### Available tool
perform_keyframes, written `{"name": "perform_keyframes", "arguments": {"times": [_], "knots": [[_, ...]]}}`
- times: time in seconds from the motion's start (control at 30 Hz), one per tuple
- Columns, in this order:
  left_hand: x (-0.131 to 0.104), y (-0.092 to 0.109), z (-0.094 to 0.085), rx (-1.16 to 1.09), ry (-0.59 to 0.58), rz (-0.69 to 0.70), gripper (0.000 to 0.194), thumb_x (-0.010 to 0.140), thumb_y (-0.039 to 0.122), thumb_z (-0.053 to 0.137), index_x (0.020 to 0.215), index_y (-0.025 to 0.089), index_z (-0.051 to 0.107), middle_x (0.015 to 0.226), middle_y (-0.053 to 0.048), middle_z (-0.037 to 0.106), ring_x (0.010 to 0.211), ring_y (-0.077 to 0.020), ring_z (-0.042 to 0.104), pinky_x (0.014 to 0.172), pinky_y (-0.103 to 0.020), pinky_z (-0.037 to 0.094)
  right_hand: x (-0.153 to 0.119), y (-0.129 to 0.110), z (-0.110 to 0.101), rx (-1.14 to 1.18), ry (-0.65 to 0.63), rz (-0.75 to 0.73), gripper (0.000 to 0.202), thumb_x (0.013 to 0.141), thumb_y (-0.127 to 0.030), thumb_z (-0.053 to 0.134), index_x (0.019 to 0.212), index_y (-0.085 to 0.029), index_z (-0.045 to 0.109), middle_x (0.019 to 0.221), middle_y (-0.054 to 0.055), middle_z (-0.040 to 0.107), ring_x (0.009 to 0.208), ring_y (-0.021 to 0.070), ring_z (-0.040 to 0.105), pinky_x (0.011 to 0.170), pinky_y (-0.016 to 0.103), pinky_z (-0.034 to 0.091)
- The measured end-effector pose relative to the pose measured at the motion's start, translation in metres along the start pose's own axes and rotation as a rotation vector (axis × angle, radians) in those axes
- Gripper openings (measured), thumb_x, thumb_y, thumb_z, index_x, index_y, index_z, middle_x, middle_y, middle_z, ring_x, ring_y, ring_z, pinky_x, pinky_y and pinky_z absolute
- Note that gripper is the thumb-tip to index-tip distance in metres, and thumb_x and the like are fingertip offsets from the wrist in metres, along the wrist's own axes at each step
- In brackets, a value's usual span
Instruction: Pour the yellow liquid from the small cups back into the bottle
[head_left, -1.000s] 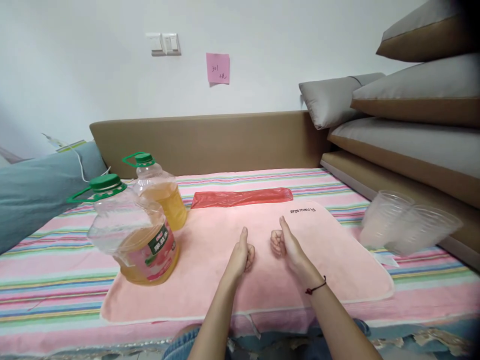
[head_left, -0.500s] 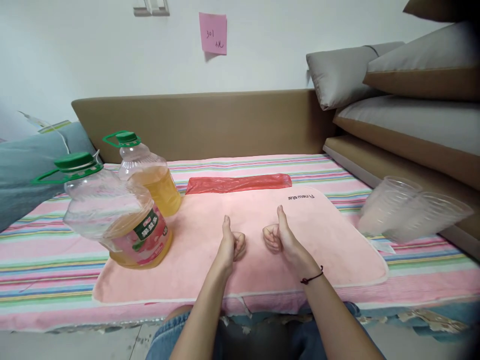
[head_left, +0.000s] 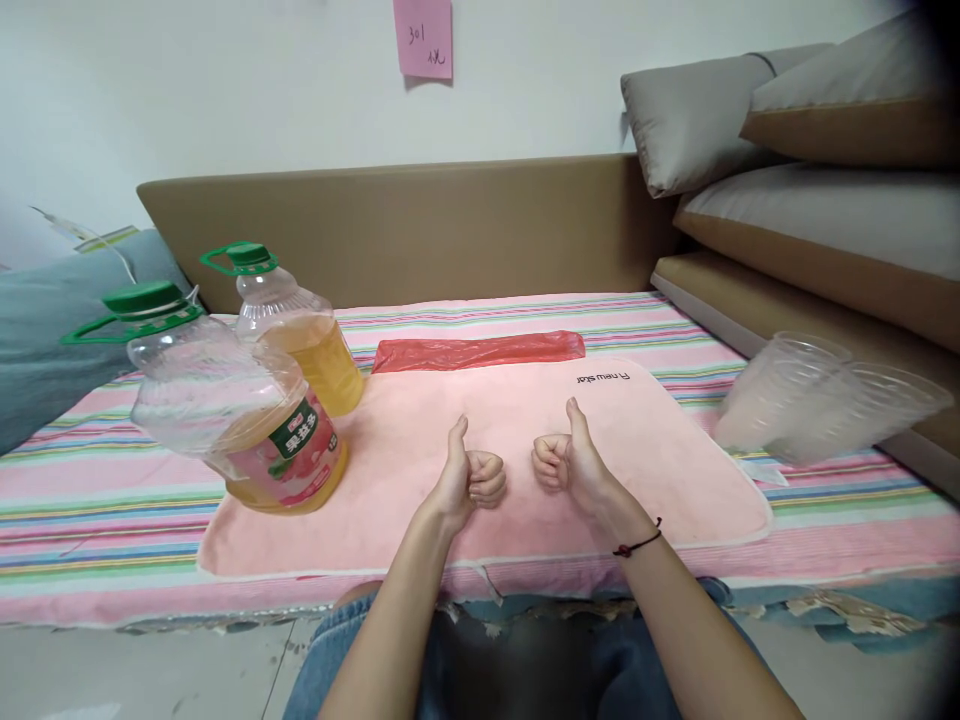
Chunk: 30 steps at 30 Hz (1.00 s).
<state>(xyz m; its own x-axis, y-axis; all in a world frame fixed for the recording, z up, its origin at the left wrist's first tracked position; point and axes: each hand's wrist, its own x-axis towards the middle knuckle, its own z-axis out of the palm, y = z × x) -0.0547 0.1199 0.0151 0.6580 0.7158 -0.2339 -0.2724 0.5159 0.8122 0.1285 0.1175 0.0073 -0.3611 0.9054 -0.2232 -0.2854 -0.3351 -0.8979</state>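
Observation:
Both hands are raised over a pink mat (head_left: 420,420), thumbs pointing up and the other fingers curled into fists. Nothing shows in my left hand (head_left: 471,475), which is left of the mat's middle. My right hand (head_left: 570,460) mirrors it a short way to the right, also with nothing in it; a dark cord bracelet is on that wrist. Left of my left hand stands a large juice bottle (head_left: 300,455) with a green cap and pink label, partly full of yellow liquid. Behind it is a second such bottle (head_left: 326,360). A folded red plastic bag (head_left: 480,351) lies along the mat's far edge.
Two stacks of clear plastic cups (head_left: 847,405) lie on the striped cloth (head_left: 120,500) at the right. Cushions (head_left: 825,220) are piled behind them. A brown backrest (head_left: 405,235) runs along the wall, and a blue pillow (head_left: 67,320) is at the far left.
The view has tilted down slightly, so the scene sits higher in the picture. Both fists have shifted slightly rightward, thumbs still up. The bottles, bag and cups have stayed in place.

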Motion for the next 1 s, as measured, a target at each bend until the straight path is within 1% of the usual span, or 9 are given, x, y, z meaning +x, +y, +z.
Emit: {"name": "perform_keyframes", "arguments": {"times": [0.1, 0.17, 0.23, 0.37, 0.43, 0.53, 0.73, 0.9, 1.0], "knots": [[-0.0005, -0.0005, 0.0001, -0.022, -0.024, -0.013, 0.077, 0.081, 0.087, 0.011, 0.04, 0.023, 0.025, 0.035, 0.008, 0.014, 0.032, -0.004, 0.012, 0.037, -0.02, 0.008, -0.0018, 0.001, -0.0045, 0.026, -0.11, -0.008, 0.079, 0.081, -0.091, 0.012, 0.044, -0.024, 0.027, 0.038, -0.006, 0.018, 0.033, 0.0058, 0.014, 0.037, 0.023, 0.008], [0.0002, -0.0018, -0.0001, -0.02, -0.034, -0.032, 0.077, 0.083, 0.085, 0.008, 0.039, 0.024, 0.024, 0.035, 0.008, 0.013, 0.031, -0.0038, 0.01, 0.036, -0.02, 0.006, -0.003, 0.0022, -0.0056, 0.041, -0.173, -0.008, 0.079, 0.082, -0.091, 0.012, 0.042, -0.024, 0.026, 0.036, -0.006, 0.016, 0.032, 0.0056, 0.011, 0.036, 0.023, 0.006], [0.0013, -0.0037, -0.0006, -0.014, -0.043, -0.046, 0.077, 0.083, 0.084, 0.006, 0.039, 0.024, 0.025, 0.034, 0.007, 0.013, 0.03, -0.0038, 0.009, 0.035, -0.021, 0.005, -0.0042, 0.0029, -0.0055, 0.052, -0.202, -0.005, 0.079, 0.081, -0.092, 0.013, 0.041, -0.025, 0.026, 0.035, -0.006, 0.015, 0.032, 0.0054, 0.01, 0.035, 0.023, 0.006], [0.0027, -0.0069, -0.0011, -0.009, -0.024, -0.037, 0.077, 0.081, 0.087, 0.01, 0.039, 0.024, 0.024, 0.034, 0.008, 0.013, 0.03, -0.0036, 0.009, 0.035, -0.021, 0.004, -0.0061, 0.0026, -0.0042, 0.051, -0.186, -0.042, 0.078, 0.077, -0.095, 0.021, 0.042, -0.025, 0.025, 0.036, -0.007, 0.015, 0.032, 0.005, 0.011, 0.035, 0.022, 0.006], [0.003, -0.0075, -0.0009, -0.013, 0.01, -0.002, 0.077, 0.08, 0.089, 0.015, 0.04, 0.024, 0.024, 0.035, 0.008, 0.013, 0.031, -0.0037, 0.01, 0.036, -0.021, 0.006, -0.0063, 0.0024, -0.0039, 0.052, -0.166, -0.068, 0.077, 0.076, -0.095, 0.024, 0.044, -0.025, 0.024, 0.038, -0.007, 0.015, 0.033, 0.005, 0.011, 0.035, 0.022, 0.007], [0.0036, -0.0076, 0.0001, -0.014, 0.061, 0.063, 0.075, 0.081, 0.087, 0.02, 0.043, 0.023, 0.024, 0.037, 0.008, 0.014, 0.034, -0.0041, 0.012, 0.038, -0.021, 0.008, -0.0058, 0.0028, -0.003, 0.053, -0.13, -0.097, 0.076, 0.075, -0.095, 0.027, 0.046, -0.025, 0.023, 0.04, -0.007, 0.015, 0.034, 0.0053, 0.011, 0.035, 0.022, 0.008], [0.0051, -0.0086, 0.0042, 0.005, 0.1, 0.111, 0.072, 0.085, 0.083, 0.018, 0.044, 0.023, 0.024, 0.039, 0.008, 0.015, 0.037, -0.0048, 0.011, 0.04, -0.021, 0.009, -0.0046, 0.0041, 0.001, -0.003, -0.098, -0.078, 0.076, 0.076, -0.093, 0.032, 0.046, -0.024, 0.021, 0.041, -0.007, 0.012, 0.036, 0.005, 0.01, 0.037, 0.021, 0.008], [0.004, -0.0093, 0.0053, 0.014, 0.109, 0.126, 0.073, 0.085, 0.084, 0.019, 0.045, 0.024, 0.023, 0.039, 0.008, 0.014, 0.037, -0.0049, 0.01, 0.04, -0.021, 0.01, -0.0037, 0.0066, 0.0002, 0.012, -0.083, -0.065, 0.077, 0.073, -0.096, 0.027, 0.044, -0.025, 0.021, 0.04, -0.007, 0.011, 0.034, 0.005, 0.009, 0.036, 0.021, 0.006], [0.0039, -0.0092, 0.0043, 0.013, 0.087, 0.097, 0.074, 0.082, 0.087, 0.015, 0.043, 0.024, 0.023, 0.038, 0.009, 0.013, 0.035, -0.0044, 0.01, 0.039, -0.021, 0.009, -0.0035, 0.008, -0.0016, 0.047, -0.061, -0.053, 0.077, 0.075, -0.095, 0.021, 0.044, -0.026, 0.018, 0.039, -0.008, 0.01, 0.033, 0.0049, 0.008, 0.036, 0.022, 0.005]]}}
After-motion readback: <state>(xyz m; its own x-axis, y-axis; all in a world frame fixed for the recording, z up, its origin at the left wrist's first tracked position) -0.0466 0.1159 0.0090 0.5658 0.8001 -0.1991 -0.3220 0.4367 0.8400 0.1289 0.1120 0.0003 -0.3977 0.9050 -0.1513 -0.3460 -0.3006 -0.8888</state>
